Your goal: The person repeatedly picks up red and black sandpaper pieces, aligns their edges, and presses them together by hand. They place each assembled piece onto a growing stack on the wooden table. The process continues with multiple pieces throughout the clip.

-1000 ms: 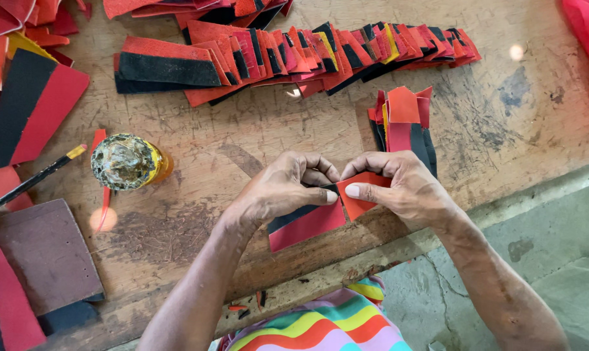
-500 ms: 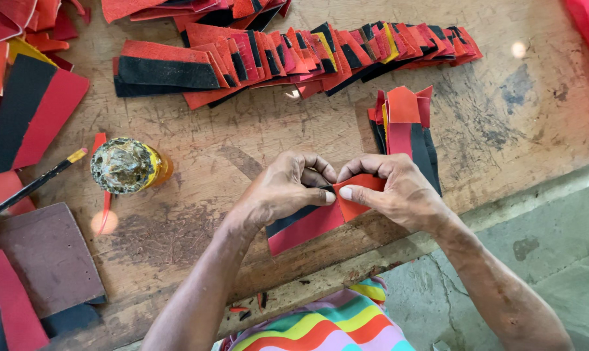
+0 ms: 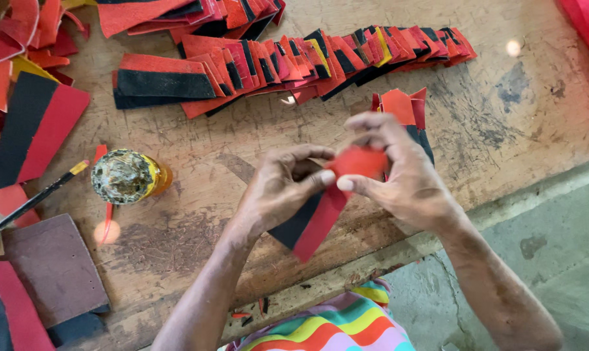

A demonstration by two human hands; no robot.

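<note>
- The red-and-black strip (image 3: 314, 221) is up off the desk (image 3: 502, 143) now, held in front of you between both hands, its top end folded over into a red flap.
- A second ago that strip lay flatter and lower, pressed near the desk edge; you've lifted and turned it, so its long end now hangs down toward you.
- Your left hand (image 3: 284, 185) is curled closed, thumb and forefinger pinching the strip just under the fold.
- Your right hand (image 3: 398, 175) is closed over the flap, thumb tip pressing its lower edge, fingers wrapped round the back. It's blurred, so it looks to be mid-move.
- That reads like the fold being worked in the air rather than against the desk.
- Just behind your right hand sits a small stack (image 3: 405, 110) of similar red and black pieces, unmoved.
- Further back, a long overlapping row (image 3: 294, 65) of pieces runs across the desk, same as before.
- To your left, a glue pot (image 3: 126, 175) stands with a brush (image 3: 34, 198) lying beside it, both untouched.
- Far left, loose sheets (image 3: 37, 127) and a brown board (image 3: 53, 270) lie where they were.
</note>
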